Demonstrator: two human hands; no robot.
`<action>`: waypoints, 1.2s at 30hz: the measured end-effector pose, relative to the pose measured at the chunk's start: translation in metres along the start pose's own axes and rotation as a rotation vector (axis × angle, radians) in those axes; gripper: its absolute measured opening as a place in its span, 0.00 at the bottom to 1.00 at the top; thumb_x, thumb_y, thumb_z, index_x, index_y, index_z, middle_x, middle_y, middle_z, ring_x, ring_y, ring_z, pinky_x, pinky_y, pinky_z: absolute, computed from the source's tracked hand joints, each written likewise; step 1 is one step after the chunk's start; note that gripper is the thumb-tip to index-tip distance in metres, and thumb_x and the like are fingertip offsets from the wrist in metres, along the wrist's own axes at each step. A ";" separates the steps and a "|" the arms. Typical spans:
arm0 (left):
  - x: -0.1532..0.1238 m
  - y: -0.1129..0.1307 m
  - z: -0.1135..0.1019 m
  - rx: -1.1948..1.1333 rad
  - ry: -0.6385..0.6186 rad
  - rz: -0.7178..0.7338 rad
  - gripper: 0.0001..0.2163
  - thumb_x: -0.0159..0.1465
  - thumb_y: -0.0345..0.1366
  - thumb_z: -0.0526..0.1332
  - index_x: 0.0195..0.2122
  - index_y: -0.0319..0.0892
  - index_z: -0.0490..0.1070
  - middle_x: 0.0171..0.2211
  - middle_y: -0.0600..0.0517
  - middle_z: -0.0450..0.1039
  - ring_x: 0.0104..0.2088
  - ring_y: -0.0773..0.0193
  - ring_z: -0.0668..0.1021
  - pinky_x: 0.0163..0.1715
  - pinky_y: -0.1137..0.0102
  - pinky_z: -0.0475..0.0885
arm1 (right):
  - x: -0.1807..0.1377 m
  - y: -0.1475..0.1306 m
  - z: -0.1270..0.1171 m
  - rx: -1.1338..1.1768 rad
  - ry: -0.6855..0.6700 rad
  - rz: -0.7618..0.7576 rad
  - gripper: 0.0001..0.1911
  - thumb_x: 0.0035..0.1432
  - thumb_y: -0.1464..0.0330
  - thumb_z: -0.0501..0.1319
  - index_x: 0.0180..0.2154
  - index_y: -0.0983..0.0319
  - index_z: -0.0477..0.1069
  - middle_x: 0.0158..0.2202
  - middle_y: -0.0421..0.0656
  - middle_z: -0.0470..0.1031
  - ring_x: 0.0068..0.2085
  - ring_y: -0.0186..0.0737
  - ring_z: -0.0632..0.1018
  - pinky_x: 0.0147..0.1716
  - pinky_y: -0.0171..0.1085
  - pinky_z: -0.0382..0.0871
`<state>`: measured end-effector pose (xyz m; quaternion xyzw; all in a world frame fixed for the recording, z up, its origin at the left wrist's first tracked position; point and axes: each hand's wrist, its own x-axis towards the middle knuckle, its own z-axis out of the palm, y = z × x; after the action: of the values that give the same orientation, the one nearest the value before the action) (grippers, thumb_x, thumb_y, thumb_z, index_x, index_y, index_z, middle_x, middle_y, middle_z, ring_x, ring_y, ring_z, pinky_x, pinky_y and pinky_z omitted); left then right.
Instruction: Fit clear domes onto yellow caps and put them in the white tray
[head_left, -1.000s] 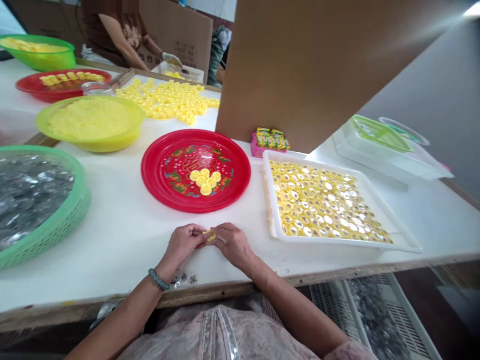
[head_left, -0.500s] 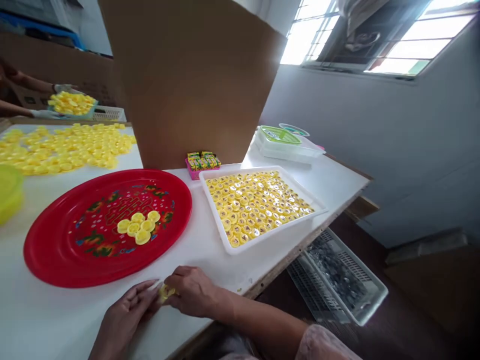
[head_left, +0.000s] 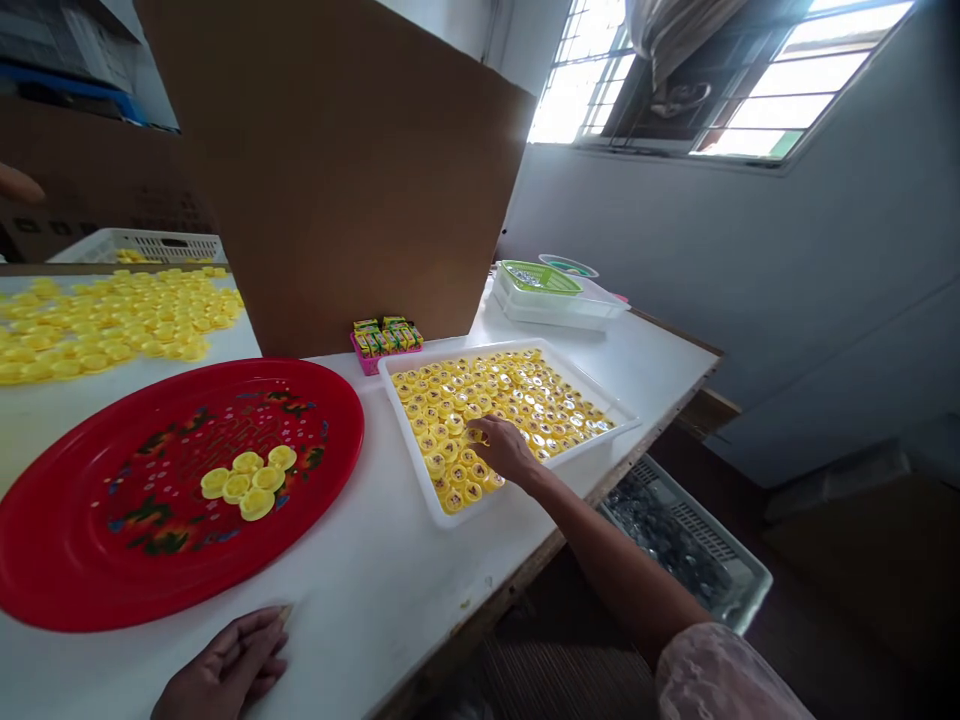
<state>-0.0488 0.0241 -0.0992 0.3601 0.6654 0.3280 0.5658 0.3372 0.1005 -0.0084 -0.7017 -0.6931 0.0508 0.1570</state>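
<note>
**Reaching among small, round, glossy yellow pieces [head_left: 499, 385]**

Packed in a shallow white rectangular plastic tray [head_left: 416, 457] at right. Bending the right hand [head_left: 504, 447] down at its near side; cannot tell whether gripping a piece. Holding the left hand [head_left: 225, 665] at near left, with fingers closed together. Beyond, at left, on a large red flowered plastic plate [head_left: 60, 520]: six plain yellow cups [head_left: 236, 489].

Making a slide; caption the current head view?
Right hand at a white tray of yellow discs, red plate alongside.
</note>
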 end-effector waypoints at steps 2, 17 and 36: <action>-0.002 0.000 0.002 -0.002 0.018 0.014 0.26 0.42 0.54 0.66 0.37 0.41 0.71 0.26 0.50 0.78 0.25 0.63 0.77 0.23 0.74 0.74 | 0.010 0.008 0.009 0.000 -0.023 -0.012 0.18 0.50 0.74 0.62 0.46 0.61 0.72 0.38 0.45 0.74 0.37 0.39 0.75 0.35 0.34 0.64; -0.012 0.012 0.004 0.031 0.040 0.011 0.25 0.45 0.53 0.64 0.38 0.40 0.71 0.26 0.51 0.77 0.25 0.64 0.77 0.24 0.75 0.74 | 0.013 0.004 0.025 0.042 -0.044 -0.042 0.24 0.48 0.78 0.59 0.49 0.61 0.70 0.41 0.45 0.72 0.38 0.38 0.74 0.35 0.32 0.65; -0.013 0.015 0.001 0.036 0.019 0.003 0.26 0.44 0.53 0.65 0.39 0.40 0.71 0.28 0.49 0.77 0.27 0.60 0.78 0.25 0.73 0.75 | -0.006 -0.017 0.021 0.042 0.007 -0.141 0.19 0.56 0.78 0.54 0.47 0.58 0.71 0.43 0.44 0.72 0.42 0.37 0.74 0.40 0.33 0.65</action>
<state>-0.0445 0.0208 -0.0799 0.3682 0.6760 0.3201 0.5522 0.3146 0.0974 -0.0246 -0.6478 -0.7391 0.0519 0.1772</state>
